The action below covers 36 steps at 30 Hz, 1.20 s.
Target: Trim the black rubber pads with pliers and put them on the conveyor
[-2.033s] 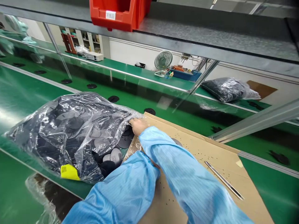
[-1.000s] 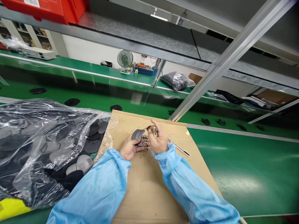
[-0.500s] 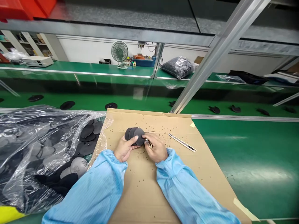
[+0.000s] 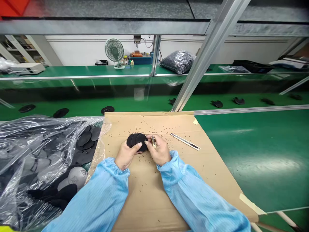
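Note:
My left hand [image 4: 126, 154] is closed around a fanned stack of black round discs [image 4: 135, 141], its thumb pressed on the top one. Opposite it, my right hand [image 4: 159, 150] touches the right edge of the top disc with its thumb. A small shiny metal tool [image 4: 154, 141] sits upright in the curled fingers of that hand; its exact kind is too small to make out. Both hands are above a cardboard sheet [image 4: 149, 206], which is scattered with tiny black bits around the discs.
A slim cutter knife [image 4: 185, 141] lies on the cardboard to the right. On the left, a clear plastic bag [image 4: 14, 151] holds many dark discs. Ahead, black parts [image 4: 61, 112] rest on a green belt, and a slanting metal post [image 4: 193, 79] rises at the cardboard's far edge.
The disc stack has tilted, so its faces look darker and more fanned. The metal tool has turned more upright in my right hand. The whole view has shifted slightly.

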Tool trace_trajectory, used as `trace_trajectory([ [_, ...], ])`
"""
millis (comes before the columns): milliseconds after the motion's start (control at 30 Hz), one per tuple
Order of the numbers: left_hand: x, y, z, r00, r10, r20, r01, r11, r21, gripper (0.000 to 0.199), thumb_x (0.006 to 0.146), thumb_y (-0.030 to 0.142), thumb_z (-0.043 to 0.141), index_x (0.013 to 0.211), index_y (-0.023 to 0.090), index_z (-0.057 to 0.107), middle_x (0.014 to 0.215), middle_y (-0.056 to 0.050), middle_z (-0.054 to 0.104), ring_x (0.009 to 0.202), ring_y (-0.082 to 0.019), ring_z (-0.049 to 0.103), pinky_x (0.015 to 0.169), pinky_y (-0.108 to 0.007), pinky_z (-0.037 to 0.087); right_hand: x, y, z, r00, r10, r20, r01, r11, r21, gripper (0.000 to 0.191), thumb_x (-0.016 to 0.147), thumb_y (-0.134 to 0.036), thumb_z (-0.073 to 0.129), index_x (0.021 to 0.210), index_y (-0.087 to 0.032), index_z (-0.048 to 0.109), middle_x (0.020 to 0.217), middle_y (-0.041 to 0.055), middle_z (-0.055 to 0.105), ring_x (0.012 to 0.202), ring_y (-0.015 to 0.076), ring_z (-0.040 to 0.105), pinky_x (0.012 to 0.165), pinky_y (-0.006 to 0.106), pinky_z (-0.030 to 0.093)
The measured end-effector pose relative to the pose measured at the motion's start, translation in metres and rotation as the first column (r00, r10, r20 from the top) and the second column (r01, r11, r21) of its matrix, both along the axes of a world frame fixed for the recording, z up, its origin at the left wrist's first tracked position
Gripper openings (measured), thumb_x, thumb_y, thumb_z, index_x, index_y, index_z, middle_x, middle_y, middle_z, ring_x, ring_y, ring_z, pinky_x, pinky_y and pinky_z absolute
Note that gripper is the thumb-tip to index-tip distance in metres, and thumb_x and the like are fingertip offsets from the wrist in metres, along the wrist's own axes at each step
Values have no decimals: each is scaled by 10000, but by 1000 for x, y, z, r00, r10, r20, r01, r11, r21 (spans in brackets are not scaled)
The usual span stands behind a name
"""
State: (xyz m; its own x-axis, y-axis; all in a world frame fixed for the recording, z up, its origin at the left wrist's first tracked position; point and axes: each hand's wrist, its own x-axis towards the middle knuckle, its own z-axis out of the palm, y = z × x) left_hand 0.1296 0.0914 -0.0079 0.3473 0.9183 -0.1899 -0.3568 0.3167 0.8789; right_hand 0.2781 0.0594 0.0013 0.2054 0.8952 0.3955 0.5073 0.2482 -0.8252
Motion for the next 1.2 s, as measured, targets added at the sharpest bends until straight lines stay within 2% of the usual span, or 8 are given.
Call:
trace_trajectory([
  [367, -1, 0, -2, 1000, 7, 16, -8, 1000, 15, 446, 665, 301, 785, 1051, 138, 629, 1030, -102, 671, 901, -218, 638, 727, -326, 542, -1, 0, 3, 992, 7, -122, -16, 997, -76, 204, 781, -325, 622, 927, -182, 622, 819, 43, 668, 744, 183, 626, 726, 319, 508],
  [500, -1, -1, 0, 993, -14, 115, 8, 998, 56, 357, 645, 254, 800, 951, 129, 665, 984, -84, 688, 925, -206, 635, 844, -349, 515, -1, -1, 5, 987, 86, -137, -99, 991, -91, 278, 765, -360, 656, 980, -187, 631, 913, 55, 684, 826, 202, 638, 778, 338, 504],
  [633, -2, -2, 0, 991, -34, 129, 19, 993, 119, 260, 645, 241, 799, 846, 117, 693, 915, -86, 706, 901, -205, 641, 887, -357, 491, 0, -1, 5, 943, 145, -301, -181, 979, -97, 331, 701, -385, 720, 946, -183, 627, 878, 47, 675, 796, 190, 634, 753, 324, 514],
  [767, -3, -1, -3, 993, -37, 114, 24, 994, 110, 245, 626, 234, 810, 805, 113, 696, 867, -84, 710, 856, -209, 648, 871, -369, 491, -2, 0, 7, 922, 127, -365, -181, 976, -119, 346, 635, -379, 768, 879, -184, 618, 838, 35, 659, 771, 180, 614, 739, 316, 506],
  [933, -1, -2, -1, 989, -69, 134, 51, 990, 130, 235, 658, 229, 792, 835, 106, 699, 896, -97, 706, 891, -218, 646, 881, -366, 491, -7, 2, 8, 928, 37, -370, -107, 979, -172, 342, 604, -400, 785, 794, -181, 605, 678, -1, 602, 616, 148, 552, 598, 275, 483],
  [1000, -1, -1, 1, 981, -51, 185, 35, 996, 88, 248, 657, 215, 793, 861, 114, 694, 927, -89, 698, 917, -206, 637, 875, -335, 498, -8, 2, 7, 931, 45, -363, -108, 982, -155, 325, 638, -407, 765, 810, -176, 613, 694, 7, 618, 631, 153, 566, 604, 276, 490],
  [1067, -2, 2, 1, 966, -25, 257, 37, 998, -43, 286, 654, 204, 796, 906, 136, 678, 971, -70, 683, 914, -181, 630, 822, -289, 519, -9, 1, 6, 930, 117, -349, -162, 981, -104, 297, 718, -405, 710, 886, -174, 628, 775, 28, 654, 698, 167, 602, 660, 289, 508],
  [1200, -9, 10, 0, 944, -33, 327, 134, 948, -290, 237, 690, 191, 766, 881, 127, 641, 848, -38, 639, 665, -90, 587, 534, -159, 488, -10, -5, 6, 945, 234, -226, -236, 972, 21, 219, 824, -328, 613, 995, -191, 629, 929, 52, 674, 835, 181, 636, 776, 315, 515],
])
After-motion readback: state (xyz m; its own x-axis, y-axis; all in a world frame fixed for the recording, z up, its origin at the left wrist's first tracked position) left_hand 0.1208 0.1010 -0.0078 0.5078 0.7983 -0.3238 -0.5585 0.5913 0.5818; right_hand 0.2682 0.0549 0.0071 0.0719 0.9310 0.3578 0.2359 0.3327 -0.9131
